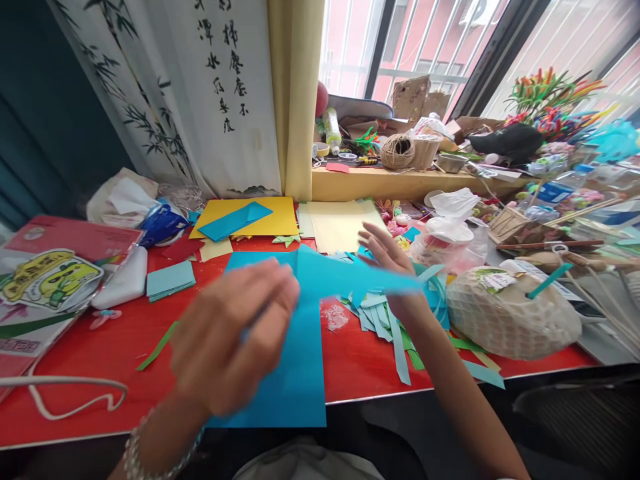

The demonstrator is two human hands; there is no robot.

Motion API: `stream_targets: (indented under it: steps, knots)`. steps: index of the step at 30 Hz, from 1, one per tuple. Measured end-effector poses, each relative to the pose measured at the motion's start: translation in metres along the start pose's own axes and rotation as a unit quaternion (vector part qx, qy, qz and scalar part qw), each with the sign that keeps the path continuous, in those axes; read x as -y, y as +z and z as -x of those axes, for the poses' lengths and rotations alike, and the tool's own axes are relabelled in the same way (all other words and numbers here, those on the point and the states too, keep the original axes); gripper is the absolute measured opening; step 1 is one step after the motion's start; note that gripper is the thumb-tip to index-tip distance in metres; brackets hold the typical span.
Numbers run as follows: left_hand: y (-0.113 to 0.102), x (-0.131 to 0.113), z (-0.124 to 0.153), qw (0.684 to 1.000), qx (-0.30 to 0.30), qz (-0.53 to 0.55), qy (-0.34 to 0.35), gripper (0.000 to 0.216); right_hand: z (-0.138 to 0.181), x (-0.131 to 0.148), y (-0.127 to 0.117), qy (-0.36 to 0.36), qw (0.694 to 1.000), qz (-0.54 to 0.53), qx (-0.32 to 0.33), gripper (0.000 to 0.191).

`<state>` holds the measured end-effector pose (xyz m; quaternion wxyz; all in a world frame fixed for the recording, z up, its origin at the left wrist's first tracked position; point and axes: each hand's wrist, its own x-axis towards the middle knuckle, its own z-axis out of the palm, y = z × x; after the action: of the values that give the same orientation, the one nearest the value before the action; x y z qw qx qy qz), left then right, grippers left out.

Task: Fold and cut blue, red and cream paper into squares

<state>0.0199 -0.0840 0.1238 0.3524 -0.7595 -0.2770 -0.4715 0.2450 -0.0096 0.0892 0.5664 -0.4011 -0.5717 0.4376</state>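
My left hand (235, 333), somewhat blurred and wearing a beaded bracelet, is closed with its fingertips at the near end of a blue strip of paper (350, 279). The strip stretches rightward in the air and tapers to a blurred tip. Behind that tip my right hand (385, 253) is raised with its fingers stretched out, and no grip on the paper shows. Below my left hand a large blue paper sheet (295, 380) lies on the red table, jutting past its front edge. Cut paper strips (377, 313) in light blue and green lie heaped by my right wrist.
A yellow sheet (283, 223) with a folded blue paper (235, 221) lies at the back. Light blue slips (171, 280) and a white cable (75, 383) are at left. A netted coconut (510, 317) with a straw stands at right. Craft clutter covers the windowsill (350, 183).
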Motion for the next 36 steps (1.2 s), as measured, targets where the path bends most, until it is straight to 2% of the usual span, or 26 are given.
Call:
stream_targets:
  steps: [1, 3, 5, 7, 9, 11, 13, 14, 17, 18, 19, 21, 23, 24, 27, 29, 30, 32, 34, 36]
  knots:
    - [-0.003, -0.009, 0.009, 0.996, 0.073, -0.004, 0.055, 0.024, -0.004, -0.009, -0.002, 0.079, 0.995, -0.042, 0.047, 0.047]
    - [-0.004, -0.026, 0.033, 0.977, 0.159, 0.036, 0.136, 0.021, -0.011, -0.028, -0.006, 0.222, 0.960, -0.081, 0.152, 0.061]
    - [0.001, -0.042, 0.058, 0.962, 0.223, 0.079, 0.140, 0.024, -0.018, -0.044, -0.009, 0.285, 0.938, -0.039, 0.192, 0.066]
    - [0.006, -0.052, 0.077, 0.949, 0.279, 0.112, 0.096, 0.021, -0.024, -0.054, -0.009, 0.273, 0.941, 0.050, 0.196, 0.063]
    - [0.007, -0.056, 0.083, 0.919, 0.359, 0.156, 0.048, 0.021, -0.029, -0.057, -0.007, 0.230, 0.942, 0.126, 0.208, 0.062]
    - [0.008, -0.050, 0.078, 0.868, 0.446, 0.218, -0.002, 0.028, -0.034, -0.058, -0.002, 0.194, 0.939, 0.167, 0.231, 0.063]
    - [0.014, -0.034, 0.065, 0.820, 0.499, 0.276, -0.058, 0.038, -0.038, -0.058, 0.003, 0.173, 0.937, 0.180, 0.243, 0.057]
    - [0.021, -0.023, 0.059, 0.807, 0.506, 0.293, -0.085, 0.037, -0.038, -0.057, 0.006, 0.163, 0.938, 0.181, 0.247, 0.051]
    - [0.051, 0.018, 0.046, 0.834, 0.447, 0.212, -0.243, 0.045, -0.038, -0.054, 0.007, 0.140, 0.940, 0.156, 0.268, 0.032]
    - [0.062, 0.031, 0.044, 0.832, 0.431, 0.188, -0.295, 0.051, -0.037, -0.053, 0.006, 0.136, 0.941, 0.147, 0.272, 0.029]
    - [0.072, 0.042, 0.043, 0.816, 0.430, 0.189, -0.337, 0.055, -0.036, -0.051, 0.004, 0.134, 0.942, 0.140, 0.275, 0.027]
    - [0.086, 0.058, 0.043, 0.747, 0.474, 0.260, -0.388, 0.051, -0.034, -0.047, -0.002, 0.137, 0.940, 0.142, 0.280, 0.026]
    - [0.091, 0.065, 0.044, 0.694, 0.502, 0.322, -0.404, 0.048, -0.032, -0.042, -0.007, 0.134, 0.931, 0.184, 0.287, 0.023]
    - [0.092, 0.065, 0.045, 0.682, 0.506, 0.339, -0.405, 0.048, -0.030, -0.039, -0.008, 0.121, 0.924, 0.225, 0.283, 0.022]
    - [0.089, 0.060, 0.048, 0.687, 0.491, 0.357, -0.398, 0.048, -0.027, -0.030, -0.004, 0.019, 0.901, 0.382, 0.205, 0.026]
    - [0.087, 0.057, 0.050, 0.690, 0.488, 0.378, -0.379, 0.045, -0.025, -0.025, 0.007, -0.074, 0.881, 0.437, 0.163, 0.035]
    - [0.086, 0.055, 0.050, 0.689, 0.487, 0.391, -0.368, 0.042, -0.025, -0.023, 0.013, -0.108, 0.873, 0.440, 0.182, 0.037]
    - [0.084, 0.053, 0.049, 0.685, 0.491, 0.410, -0.349, 0.038, -0.026, -0.021, 0.025, -0.136, 0.848, 0.430, 0.279, 0.033]
    - [0.083, 0.053, 0.049, 0.681, 0.498, 0.412, -0.344, 0.036, -0.028, -0.020, 0.034, -0.130, 0.813, 0.434, 0.365, 0.029]
    - [0.081, 0.054, 0.048, 0.678, 0.502, 0.403, -0.354, 0.037, -0.032, -0.020, 0.037, -0.113, 0.793, 0.445, 0.400, 0.031]
